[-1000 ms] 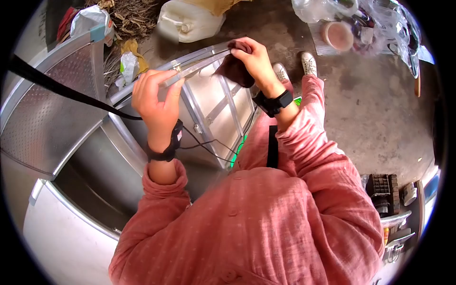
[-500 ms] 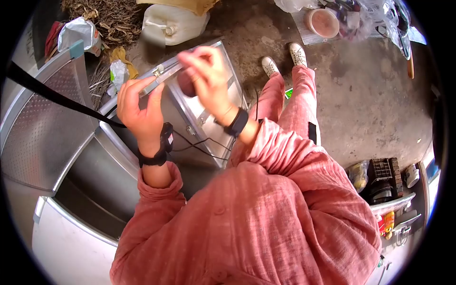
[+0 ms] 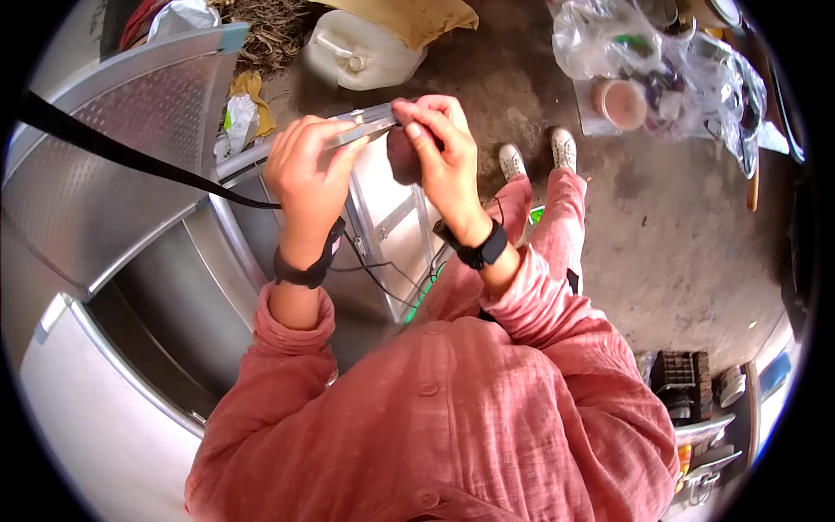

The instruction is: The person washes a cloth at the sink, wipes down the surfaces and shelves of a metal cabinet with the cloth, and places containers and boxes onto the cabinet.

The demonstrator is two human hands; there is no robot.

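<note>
At the upper centre of the frame, the left hand pinches a metal strip between thumb and curled fingers, while the partly closed right hand grips a dark cloth against its far end.

Item: one pair of bare hands, both raised in front of the person's chest, near each other but apart.
Left hand: back showing, fingers together and bent toward the right hand, left thumb set opposite them in a pinch.
Left wrist: roughly in line with the left forearm, which reaches forward.
Right hand: fingers curled inward toward the left hand, right thumb extended, grip closed.
Right wrist: nearly straight, the right forearm slanting forward and inward.
Both arms: bent at the elbows, sleeved to the forearms.
</note>
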